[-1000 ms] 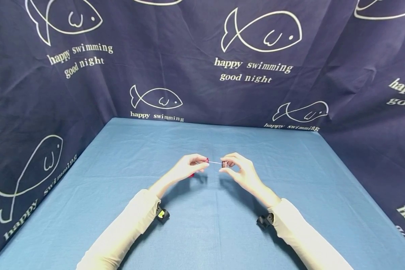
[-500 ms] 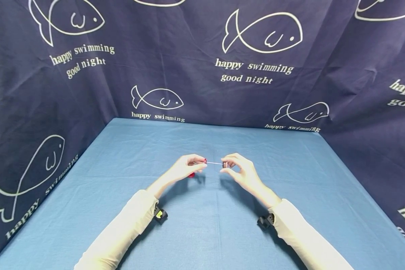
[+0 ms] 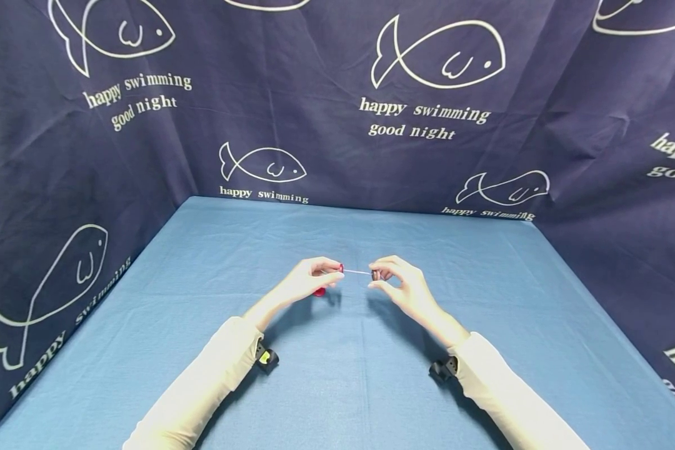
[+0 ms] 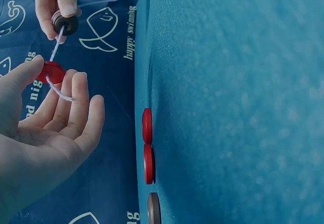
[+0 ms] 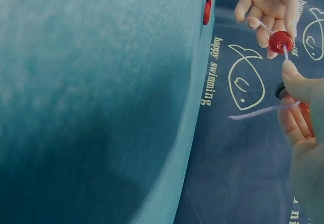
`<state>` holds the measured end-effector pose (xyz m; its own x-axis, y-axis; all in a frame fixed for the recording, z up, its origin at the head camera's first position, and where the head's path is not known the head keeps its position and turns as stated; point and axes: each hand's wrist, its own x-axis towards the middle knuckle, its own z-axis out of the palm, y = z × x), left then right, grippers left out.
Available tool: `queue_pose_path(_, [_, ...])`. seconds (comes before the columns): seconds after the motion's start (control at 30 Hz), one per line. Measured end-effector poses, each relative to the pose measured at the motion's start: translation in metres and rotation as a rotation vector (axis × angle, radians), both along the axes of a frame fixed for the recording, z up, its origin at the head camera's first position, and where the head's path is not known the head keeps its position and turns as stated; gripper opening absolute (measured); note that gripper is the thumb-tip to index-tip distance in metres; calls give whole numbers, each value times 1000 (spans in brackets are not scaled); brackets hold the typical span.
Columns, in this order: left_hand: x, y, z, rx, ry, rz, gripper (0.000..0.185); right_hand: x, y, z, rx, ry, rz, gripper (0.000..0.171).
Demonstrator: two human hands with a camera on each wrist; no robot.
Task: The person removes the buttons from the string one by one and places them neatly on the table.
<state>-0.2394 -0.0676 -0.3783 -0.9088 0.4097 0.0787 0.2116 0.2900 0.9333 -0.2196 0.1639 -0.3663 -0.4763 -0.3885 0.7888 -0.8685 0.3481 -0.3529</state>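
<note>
Between thumb and fingertips my left hand [image 3: 309, 279] pinches a red button [image 4: 51, 72]. A pale string [image 3: 357, 272] runs through it, and its short end curls over the fingers in the left wrist view. My right hand [image 3: 406, 289] faces it and pinches a dark button [image 4: 66, 25], with lighter edges showing behind it like a small stack. The string crosses the gap between the two hands and enters the dark button. A fuzzy loose tail [image 5: 260, 112] of string sticks out past the right fingers. Both hands are held above the table, a short distance apart.
Two red buttons [image 4: 148, 163] and a grey-brown button [image 4: 154, 209] lie on the blue tablecloth [image 3: 365, 375] near the left hand. Dark blue curtains [image 3: 326, 81] with white fish prints stand behind and beside the table.
My left hand has drifted slightly left with its red button, so more string shows between the hands. A red button on the table is less covered. The right hand has barely moved.
</note>
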Motion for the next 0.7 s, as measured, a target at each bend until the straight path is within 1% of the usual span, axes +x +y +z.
queue_pose_path(0.1, [-8, -1, -10, 7, -13, 5, 36, 6, -3, 7, 3, 4, -5, 38])
queue_pose_path(0.17, [-10, -2, -12, 12, -16, 6, 36, 7, -3, 9, 2, 5, -7, 38])
queue_pose_path(0.3, [-12, -4, -14, 15, -18, 11, 36, 7, -3, 9, -3, 2, -8, 38])
queue_pose_path(0.7, [-10, -7, -13, 22, -12, 19, 35, 7, -2, 9, -5, -3, -6, 38])
